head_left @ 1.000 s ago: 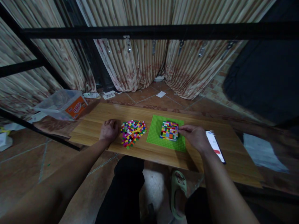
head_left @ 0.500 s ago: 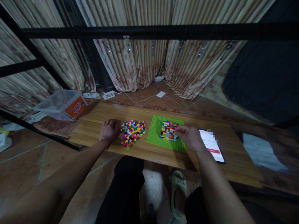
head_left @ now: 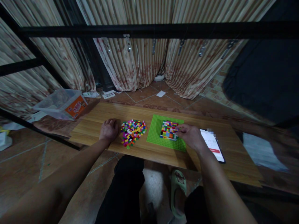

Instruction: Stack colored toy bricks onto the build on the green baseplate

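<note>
My right hand (head_left: 189, 135) is at the right edge of a block of small multicoloured toy bricks (head_left: 168, 129). Its thumb and fingers are pinched together there; whatever is between the fingertips is too small to make out. The block stands on a green studded baseplate (head_left: 154, 132). On the wooden tabletop, my left hand (head_left: 109, 129) rests with its fingers curled in, and nothing shows in it. Just right of that hand lies a loose pile of small coloured bricks (head_left: 133, 132).
A phone (head_left: 213, 146) with a lit screen lies right of the baseplate, under my right forearm. Beyond the left end of the low wooden table (head_left: 144, 152) is a clear plastic tub (head_left: 62, 104) with an orange label. A black metal bar (head_left: 149, 31) crosses before the curtains.
My right hand's fingertips have shifted very slightly to the right at the block's edge. The left hand and the brick pile look unchanged.
</note>
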`<state>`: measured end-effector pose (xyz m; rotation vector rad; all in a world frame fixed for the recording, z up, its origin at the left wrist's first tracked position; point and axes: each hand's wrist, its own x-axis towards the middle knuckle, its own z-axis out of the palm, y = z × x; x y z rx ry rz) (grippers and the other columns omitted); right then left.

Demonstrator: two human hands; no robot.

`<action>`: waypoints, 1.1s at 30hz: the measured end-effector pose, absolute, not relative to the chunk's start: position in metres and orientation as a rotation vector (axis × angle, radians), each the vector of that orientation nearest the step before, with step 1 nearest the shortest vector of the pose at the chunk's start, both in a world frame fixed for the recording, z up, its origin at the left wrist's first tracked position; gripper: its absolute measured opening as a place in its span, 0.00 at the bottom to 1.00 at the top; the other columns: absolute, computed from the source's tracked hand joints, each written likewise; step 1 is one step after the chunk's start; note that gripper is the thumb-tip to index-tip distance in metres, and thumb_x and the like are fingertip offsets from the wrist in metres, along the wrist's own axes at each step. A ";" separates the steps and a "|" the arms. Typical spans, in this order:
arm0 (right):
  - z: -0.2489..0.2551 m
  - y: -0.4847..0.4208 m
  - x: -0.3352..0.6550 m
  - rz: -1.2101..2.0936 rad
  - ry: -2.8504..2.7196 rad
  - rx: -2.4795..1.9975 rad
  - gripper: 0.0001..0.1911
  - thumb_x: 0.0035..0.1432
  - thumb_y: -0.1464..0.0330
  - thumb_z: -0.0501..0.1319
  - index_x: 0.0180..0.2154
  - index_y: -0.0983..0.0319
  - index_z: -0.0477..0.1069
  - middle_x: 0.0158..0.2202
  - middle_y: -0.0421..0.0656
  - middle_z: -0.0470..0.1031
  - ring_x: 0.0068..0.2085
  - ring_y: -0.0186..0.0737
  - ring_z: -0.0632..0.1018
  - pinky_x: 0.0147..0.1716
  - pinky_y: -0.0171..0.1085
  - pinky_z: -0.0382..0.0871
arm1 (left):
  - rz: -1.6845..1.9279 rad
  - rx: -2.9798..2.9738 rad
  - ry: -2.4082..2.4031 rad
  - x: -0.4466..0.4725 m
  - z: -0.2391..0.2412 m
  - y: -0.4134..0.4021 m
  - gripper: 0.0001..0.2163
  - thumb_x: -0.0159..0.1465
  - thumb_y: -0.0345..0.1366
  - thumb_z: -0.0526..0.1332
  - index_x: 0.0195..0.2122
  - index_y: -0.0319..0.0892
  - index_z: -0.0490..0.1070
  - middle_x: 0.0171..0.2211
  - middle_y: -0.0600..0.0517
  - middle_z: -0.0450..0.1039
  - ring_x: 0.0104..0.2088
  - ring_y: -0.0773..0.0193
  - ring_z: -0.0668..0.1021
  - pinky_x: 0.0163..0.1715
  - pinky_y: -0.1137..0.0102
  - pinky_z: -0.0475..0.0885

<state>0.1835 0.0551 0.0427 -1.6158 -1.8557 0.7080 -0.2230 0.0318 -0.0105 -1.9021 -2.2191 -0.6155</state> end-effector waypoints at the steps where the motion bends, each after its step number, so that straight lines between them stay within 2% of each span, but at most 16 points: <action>1: 0.041 0.056 0.185 0.763 -1.821 -1.601 0.12 0.49 0.68 0.62 0.38 0.60 0.77 0.31 0.42 0.81 0.30 0.39 0.79 0.31 0.35 0.68 | -0.614 -1.901 -2.220 -0.223 -0.011 0.032 0.17 0.64 0.38 0.51 0.49 0.37 0.71 0.49 0.40 0.73 0.50 0.49 0.72 0.53 0.56 0.66; 8: 0.034 0.060 0.187 0.962 -1.578 -1.575 0.11 0.47 0.69 0.64 0.36 0.62 0.77 0.29 0.43 0.81 0.26 0.39 0.79 0.28 0.35 0.70 | -0.626 -1.894 -2.212 -0.224 -0.013 0.033 0.17 0.64 0.38 0.50 0.48 0.38 0.72 0.49 0.40 0.73 0.49 0.49 0.72 0.53 0.56 0.67; 24: 0.027 0.068 0.182 1.122 -1.297 -1.578 0.14 0.37 0.67 0.70 0.31 0.63 0.76 0.23 0.41 0.78 0.22 0.34 0.76 0.22 0.32 0.67 | -0.614 -1.889 -2.238 -0.223 -0.011 0.032 0.17 0.64 0.38 0.51 0.48 0.38 0.71 0.50 0.40 0.73 0.50 0.48 0.72 0.53 0.56 0.66; 33: 0.027 0.063 0.176 1.047 -1.303 -1.591 0.12 0.40 0.66 0.68 0.30 0.64 0.76 0.21 0.41 0.76 0.21 0.35 0.75 0.20 0.33 0.68 | -0.640 -1.905 -2.220 -0.225 -0.013 0.033 0.16 0.63 0.38 0.51 0.47 0.39 0.72 0.50 0.41 0.73 0.50 0.49 0.72 0.54 0.55 0.66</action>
